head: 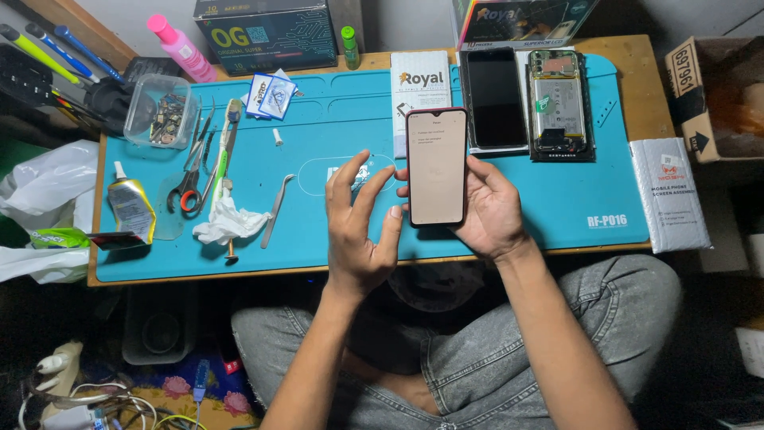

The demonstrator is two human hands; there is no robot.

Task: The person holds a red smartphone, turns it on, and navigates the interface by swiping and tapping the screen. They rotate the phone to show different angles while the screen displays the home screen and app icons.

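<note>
The right hand (489, 209) grips a phone (436, 167) upright by its edges, lit screen facing up, above the blue mat (334, 239) on the table (637, 80). The left hand (358, 231) hovers just beside it, fingers spread, holding nothing, its thumb near the phone's lower edge. The grip looks light and only at the edges, so a firm press from the left thumb could tip the phone out and drop it onto the mat, near the tweezers (276, 209).
</note>
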